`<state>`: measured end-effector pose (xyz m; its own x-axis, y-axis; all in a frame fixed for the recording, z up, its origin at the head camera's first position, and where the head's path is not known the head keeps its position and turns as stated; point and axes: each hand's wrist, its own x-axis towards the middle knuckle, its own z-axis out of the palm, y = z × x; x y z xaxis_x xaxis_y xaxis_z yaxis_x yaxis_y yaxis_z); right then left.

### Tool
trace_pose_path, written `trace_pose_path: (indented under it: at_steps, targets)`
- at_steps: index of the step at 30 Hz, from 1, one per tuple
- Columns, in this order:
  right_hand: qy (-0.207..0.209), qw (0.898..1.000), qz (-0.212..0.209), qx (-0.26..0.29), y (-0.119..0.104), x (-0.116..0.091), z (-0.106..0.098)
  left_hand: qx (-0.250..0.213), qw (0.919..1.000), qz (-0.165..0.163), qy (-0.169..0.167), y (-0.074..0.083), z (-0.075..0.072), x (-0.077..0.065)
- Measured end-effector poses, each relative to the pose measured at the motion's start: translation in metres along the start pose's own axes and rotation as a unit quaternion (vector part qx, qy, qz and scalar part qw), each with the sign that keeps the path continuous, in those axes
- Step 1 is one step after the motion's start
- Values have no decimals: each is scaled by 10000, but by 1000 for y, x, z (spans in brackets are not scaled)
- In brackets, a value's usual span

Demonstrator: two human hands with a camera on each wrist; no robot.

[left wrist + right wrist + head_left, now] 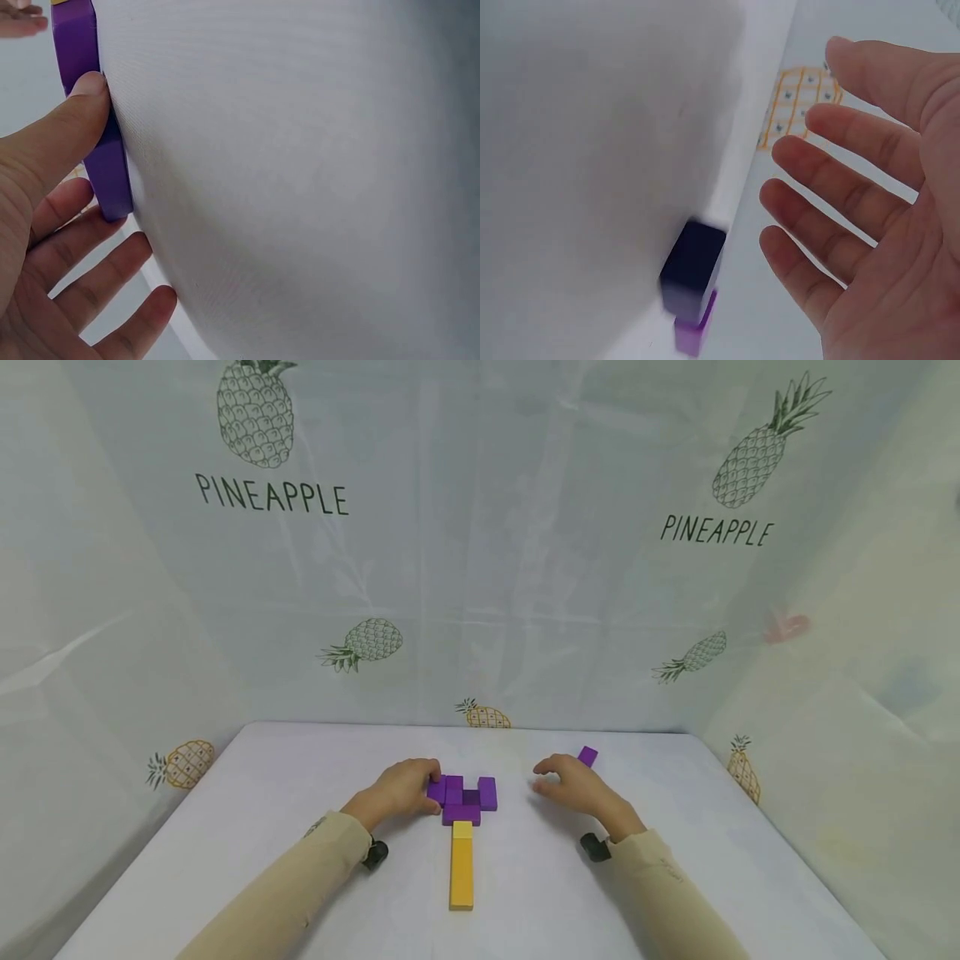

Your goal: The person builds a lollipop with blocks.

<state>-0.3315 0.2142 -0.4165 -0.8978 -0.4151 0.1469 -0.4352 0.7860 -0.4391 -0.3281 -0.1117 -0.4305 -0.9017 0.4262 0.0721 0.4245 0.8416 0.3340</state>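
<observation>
My left hand (405, 789) pinches the leftmost purple block (437, 791) of a small group, thumb at its near end and fingertips at its far end. Beside it stand another upright purple block (454, 788), a crosswise purple block (461, 815) and a purple block on the right (487, 793). A yellow strip (461, 877) runs from the group towards me, with a lighter yellow piece (462, 830) at its top. My right hand (576, 783) hovers over the table, fingers spread and relaxed around nothing. Past its knuckles lies a loose purple block (588, 755), partly hidden.
The white table (337, 893) ends at a pale sheet (525, 568) printed with pineapples, which hangs behind and at both sides. In the right wrist view a dark block (694, 262) sits close to a brighter purple block (694, 337).
</observation>
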Motion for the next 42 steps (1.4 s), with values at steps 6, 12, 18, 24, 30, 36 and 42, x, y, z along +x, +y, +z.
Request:
trace_pose_path:
  at_steps: [6,12,18,24,30,36,42]
  targets:
    - [79,9994,345,8,17,-10,-7,-26,10000,-19,-33,0,-1,0]
    - [163,9996,215,-57,31,-16,-11,-25,10000,-59,-42,1,-1,0]
    - [214,9995,57,-230,40,-21,-11,-26,10000,-49,-45,1,0,0]
    - [123,9993,29,-361,47,-20,-11,-53,10000,11,-19,1,-2,-3]
    - [111,9991,221,-343,51,-21,-13,-23,10000,58,-4,1,-3,-3]
    - [128,9989,326,-323,51,-20,-11,-27,10000,15,-23,3,-5,-3]
    - [8,10000,59,-59,44,-19,-8,16,10000,9,-20,2,-4,-2]
